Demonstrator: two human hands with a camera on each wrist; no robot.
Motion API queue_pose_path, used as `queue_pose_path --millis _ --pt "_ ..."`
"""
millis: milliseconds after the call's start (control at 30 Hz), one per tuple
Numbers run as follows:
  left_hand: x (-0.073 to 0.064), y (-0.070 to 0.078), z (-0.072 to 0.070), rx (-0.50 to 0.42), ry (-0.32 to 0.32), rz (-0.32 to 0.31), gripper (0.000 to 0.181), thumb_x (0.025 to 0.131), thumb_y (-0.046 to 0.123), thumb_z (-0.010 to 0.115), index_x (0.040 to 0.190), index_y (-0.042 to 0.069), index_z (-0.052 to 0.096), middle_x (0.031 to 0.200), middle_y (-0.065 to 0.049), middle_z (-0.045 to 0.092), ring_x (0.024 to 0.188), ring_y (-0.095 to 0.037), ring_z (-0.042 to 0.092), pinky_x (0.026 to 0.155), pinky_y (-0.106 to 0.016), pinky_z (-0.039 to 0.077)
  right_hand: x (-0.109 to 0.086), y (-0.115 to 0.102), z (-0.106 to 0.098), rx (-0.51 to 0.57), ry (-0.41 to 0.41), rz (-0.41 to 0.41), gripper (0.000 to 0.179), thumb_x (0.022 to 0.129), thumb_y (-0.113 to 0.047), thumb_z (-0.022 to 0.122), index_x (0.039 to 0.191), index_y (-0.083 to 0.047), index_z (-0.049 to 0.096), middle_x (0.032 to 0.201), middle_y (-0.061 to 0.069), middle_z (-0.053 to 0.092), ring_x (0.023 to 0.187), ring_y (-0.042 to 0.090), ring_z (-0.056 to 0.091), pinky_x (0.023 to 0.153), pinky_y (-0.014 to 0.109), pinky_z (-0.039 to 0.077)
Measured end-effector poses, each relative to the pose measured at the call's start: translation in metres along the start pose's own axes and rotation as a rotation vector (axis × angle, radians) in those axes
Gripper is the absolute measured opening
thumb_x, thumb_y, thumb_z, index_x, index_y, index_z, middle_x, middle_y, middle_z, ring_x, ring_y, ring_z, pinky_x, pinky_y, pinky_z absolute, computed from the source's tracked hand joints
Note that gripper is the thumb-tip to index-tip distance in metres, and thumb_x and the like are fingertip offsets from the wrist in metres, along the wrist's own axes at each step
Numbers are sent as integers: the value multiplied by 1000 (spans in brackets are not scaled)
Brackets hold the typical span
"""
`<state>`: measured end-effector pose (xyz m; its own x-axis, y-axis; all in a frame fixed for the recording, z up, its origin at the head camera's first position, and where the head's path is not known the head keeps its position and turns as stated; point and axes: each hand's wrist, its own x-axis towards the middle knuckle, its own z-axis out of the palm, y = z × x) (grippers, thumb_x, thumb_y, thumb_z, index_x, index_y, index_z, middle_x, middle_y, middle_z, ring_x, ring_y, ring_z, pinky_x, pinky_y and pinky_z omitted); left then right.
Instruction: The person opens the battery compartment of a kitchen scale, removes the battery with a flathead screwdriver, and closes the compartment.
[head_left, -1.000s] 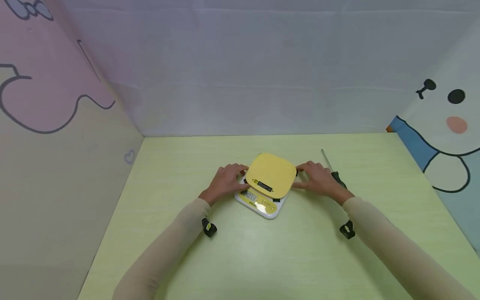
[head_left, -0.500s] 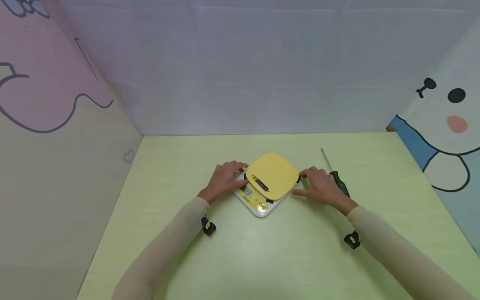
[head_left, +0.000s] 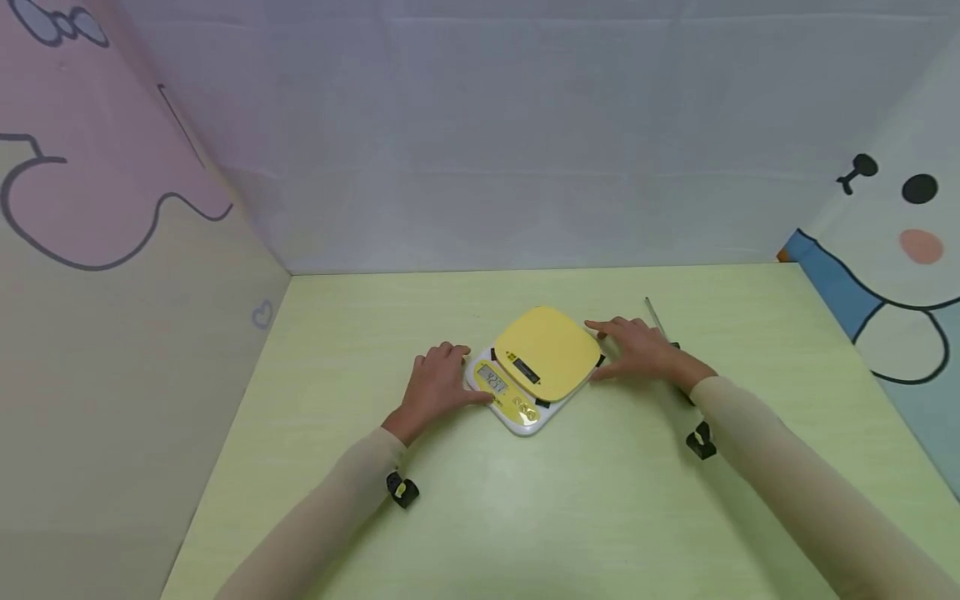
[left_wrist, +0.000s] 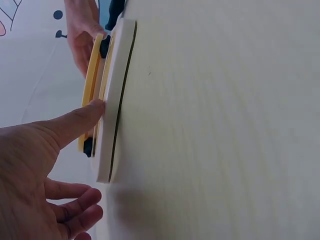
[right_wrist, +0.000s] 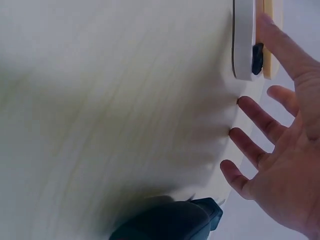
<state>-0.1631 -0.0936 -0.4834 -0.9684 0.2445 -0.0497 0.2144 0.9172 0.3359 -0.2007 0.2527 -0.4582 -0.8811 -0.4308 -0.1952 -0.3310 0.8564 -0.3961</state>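
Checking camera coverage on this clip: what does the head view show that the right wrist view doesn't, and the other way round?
Only the head view shows the left hand, plus the digital display and buttons of the kitchen scale.

Only the right wrist view shows the palm side of the right hand and a large part of the screwdriver handle, mostly hidden by the right arm in the head view.

Both share the scale, the right hand, part of the screwdriver and the table.

soft light leaves a pale sheen on the tabletop and a glint on the scale; both wrist views look dimmer, with blurry shadows.
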Motion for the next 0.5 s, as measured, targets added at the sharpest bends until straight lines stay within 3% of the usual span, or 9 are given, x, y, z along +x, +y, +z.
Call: queue_pose_path --millis 267,500 --pt "-15 5 3 41 19 -27 75 61 70 79 101 9 61 98 -3 57 90 -22 50 81 -38 35 3 2 1 4 5 -7 88 73 -53 80 147 -20 46 127 9 56 114 36 47 83 50 38" --pt "-17 6 4 55 35 -34 70 60 68 81 93 10 60 91 -2 56 84 -21 50 77 -37 36 3 4 2 3 10 -5 88 73 -54 80 147 -20 46 131 12 54 115 36 46 82 49 38"
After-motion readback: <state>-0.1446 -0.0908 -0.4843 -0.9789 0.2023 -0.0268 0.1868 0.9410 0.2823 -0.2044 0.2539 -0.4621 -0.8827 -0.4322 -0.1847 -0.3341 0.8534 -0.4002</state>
